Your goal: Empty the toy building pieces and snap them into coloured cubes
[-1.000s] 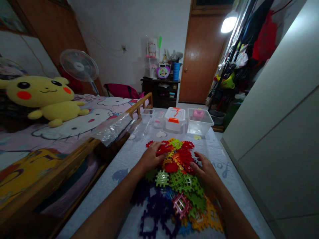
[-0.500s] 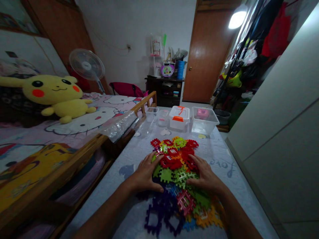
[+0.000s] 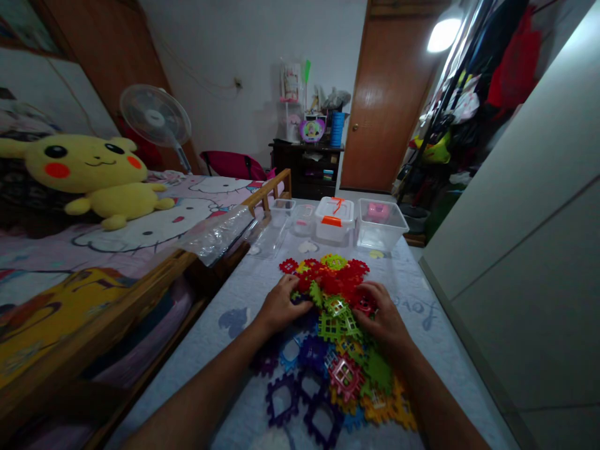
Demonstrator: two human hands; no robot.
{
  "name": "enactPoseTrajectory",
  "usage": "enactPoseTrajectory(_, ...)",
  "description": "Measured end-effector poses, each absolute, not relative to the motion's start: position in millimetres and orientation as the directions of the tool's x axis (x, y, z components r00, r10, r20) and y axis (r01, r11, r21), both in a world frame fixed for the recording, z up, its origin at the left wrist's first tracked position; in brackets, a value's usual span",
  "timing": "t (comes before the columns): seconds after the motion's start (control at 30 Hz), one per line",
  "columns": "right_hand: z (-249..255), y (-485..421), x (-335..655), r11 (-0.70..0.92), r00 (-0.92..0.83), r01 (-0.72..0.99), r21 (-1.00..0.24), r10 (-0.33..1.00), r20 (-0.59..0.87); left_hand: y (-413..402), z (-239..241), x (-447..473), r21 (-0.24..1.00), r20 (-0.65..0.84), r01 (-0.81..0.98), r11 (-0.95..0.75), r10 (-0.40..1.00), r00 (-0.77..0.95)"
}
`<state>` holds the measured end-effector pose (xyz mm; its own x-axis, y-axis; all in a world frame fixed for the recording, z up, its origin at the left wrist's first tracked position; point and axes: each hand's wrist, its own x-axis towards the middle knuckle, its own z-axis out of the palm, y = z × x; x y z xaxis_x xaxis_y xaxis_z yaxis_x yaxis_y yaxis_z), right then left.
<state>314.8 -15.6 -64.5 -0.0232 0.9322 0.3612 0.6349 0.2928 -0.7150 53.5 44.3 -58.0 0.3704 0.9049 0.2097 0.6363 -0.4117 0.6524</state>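
Both hands press into the pile of plastic tiles point(image 3: 337, 312) on the desk point(image 3: 422, 294): left hand point(image 3: 281, 306) clutching the left edge, right hand point(image 3: 382, 319) gripping red tiles point(image 3: 340, 284), hemming them together

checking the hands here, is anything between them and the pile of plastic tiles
Nothing visible does. The left hand and right hand already rest on the pile of plastic tiles, one at each side.

dim room, one bright lamp point(image 3: 441, 34) glaring top right; wide-angle bending at edges, foreground dark, slightly soft.
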Motion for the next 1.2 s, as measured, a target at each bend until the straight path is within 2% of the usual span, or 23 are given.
enactPoseTrajectory(0.2, -61.5, -15.3, 315.7, 0.301, 0.068, 0.640, -0.708, 0.894, 0.442, 52.9, -48.1, 43.9, 0.740, 0.270, 0.520, -0.427, 0.896, 0.351)
enactPoseTrajectory(0.3, -55.4, -14.2, 311.7, 0.344, 0.052, 0.622, -0.703, 0.878, 0.476, 55.2, -43.7, 34.2, 0.747, 0.233, 0.527, -0.405, 0.902, 0.363)
enactPoseTrajectory(0.4, -42.0, -15.6, 300.1, 0.417, -0.130, 0.603, -0.681, 0.893, 0.431, 55.0, -38.5, 25.4, 0.715, 0.181, 0.561, -0.416, 0.886, 0.427)
enactPoseTrajectory(0.5, -23.7, -15.5, 289.8, 0.474, -0.377, 0.581, -0.662, 0.877, 0.296, 52.2, -33.5, 19.1, 0.653, 0.146, 0.623, -0.431, 0.879, 0.455)
enactPoseTrajectory(0.57, -12.3, -8.8, 289.0, 0.487, -0.447, 0.561, -0.670, 0.859, 0.250, 50.8, -31.8, 16.1, 0.598, 0.135, 0.679, -0.426, 0.889, 0.438)
enactPoseTrajectory(0.67, -2.9, 17.5, 296.6, 0.438, -0.393, 0.571, -0.695, 0.889, 0.237, 51.9, -31.7, 13.8, 0.500, 0.166, 0.759, -0.417, 0.906, 0.389)
enactPoseTrajectory(0.77, -6.9, 58.0, 304.4, 0.312, -0.259, 0.698, -0.645, 0.949, 0.178, 57.3, -30.4, 16.7, 0.402, 0.213, 0.819, -0.409, 0.912, 0.350)
enactPoseTrajectory(0.87, -20.3, 96.7, 302.9, 0.124, -0.153, 0.842, -0.525, 0.988, -0.012, 64.7, -26.9, 27.5, 0.361, 0.217, 0.823, -0.439, 0.898, 0.383)
enactPoseTrajectory(0.93, -30.0, 113.9, 298.2, 0.073, -0.123, 0.865, -0.496, 0.990, -0.069, 68.4, -25.7, 38.3, 0.376, 0.161, 0.793, -0.479, 0.877, 0.453)
enactPoseTrajectory(1.07, -41.7, 123.5, 292.0, 0.080, -0.169, 0.851, -0.520, 0.978, -0.126, 71.3, -30.0, 60.4, 0.430, -0.019, 0.744, -0.511, 0.819, 0.573)
enactPoseTrajectory(1.2, -43.0, 112.3, 294.3, 0.138, -0.255, 0.798, -0.587, 0.960, -0.120, 74.5, -34.9, 73.8, 0.423, -0.030, 0.738, -0.527, 0.805, 0.592)
